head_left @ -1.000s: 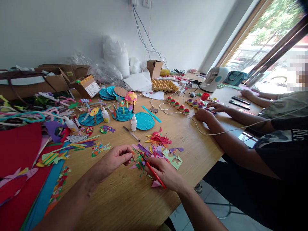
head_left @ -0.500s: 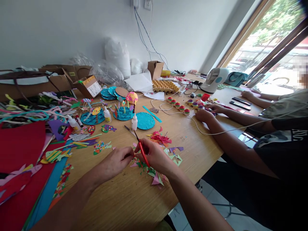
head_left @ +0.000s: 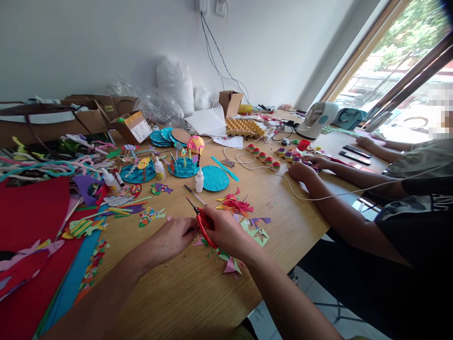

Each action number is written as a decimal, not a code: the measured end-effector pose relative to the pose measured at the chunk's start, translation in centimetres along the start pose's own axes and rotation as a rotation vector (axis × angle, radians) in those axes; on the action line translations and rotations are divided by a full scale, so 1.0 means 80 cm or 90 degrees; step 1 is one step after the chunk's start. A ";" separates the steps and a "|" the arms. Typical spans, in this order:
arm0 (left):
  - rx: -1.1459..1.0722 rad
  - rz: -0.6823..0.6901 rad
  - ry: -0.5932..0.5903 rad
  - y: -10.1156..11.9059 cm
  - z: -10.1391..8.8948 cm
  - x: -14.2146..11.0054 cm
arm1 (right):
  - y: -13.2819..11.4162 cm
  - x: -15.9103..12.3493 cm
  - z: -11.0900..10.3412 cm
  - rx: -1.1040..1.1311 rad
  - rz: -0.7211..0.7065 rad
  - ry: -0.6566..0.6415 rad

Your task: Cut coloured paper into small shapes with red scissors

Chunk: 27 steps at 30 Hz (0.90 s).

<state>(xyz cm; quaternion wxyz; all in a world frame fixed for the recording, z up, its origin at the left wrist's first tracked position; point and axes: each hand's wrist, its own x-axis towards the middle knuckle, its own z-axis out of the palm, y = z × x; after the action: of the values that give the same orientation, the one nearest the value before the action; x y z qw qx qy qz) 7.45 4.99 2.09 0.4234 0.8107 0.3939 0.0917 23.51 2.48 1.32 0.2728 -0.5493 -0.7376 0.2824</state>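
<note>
My right hand (head_left: 222,231) grips a pair of red-handled scissors (head_left: 205,229), whose dark blades point away and to the left over the table. Close against it, my left hand (head_left: 175,236) is closed in a pinch. Whatever sits between its fingertips is hidden. Below and beside both hands lie colored paper scraps (head_left: 231,264), with red and pink cuttings (head_left: 236,204) farther back. A pen (head_left: 194,194) and a white glue bottle (head_left: 199,181) are just beyond the scissor tips.
A round blue disc (head_left: 214,178) and decorated blue bases (head_left: 184,167) stand behind. Red and blue sheets (head_left: 35,226) with paper fish cover the left. On the right, a co-worker's arms (head_left: 325,203) reach onto the table, near a white cable (head_left: 283,177) and a fan (head_left: 316,120).
My right hand has moved left with the scissors and now meets my left hand. The scissors have turned, their blades tilting farther left. The left hand stays nearly in place.
</note>
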 end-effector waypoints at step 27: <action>-0.234 -0.003 0.192 -0.016 0.023 -0.003 | 0.004 -0.007 0.036 0.424 0.078 0.205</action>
<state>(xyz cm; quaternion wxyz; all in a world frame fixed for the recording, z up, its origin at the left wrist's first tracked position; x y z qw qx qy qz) 7.50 4.12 0.04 0.5005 0.6960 0.4314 0.2812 21.82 1.69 -0.96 0.5317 -0.5112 -0.5187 0.4323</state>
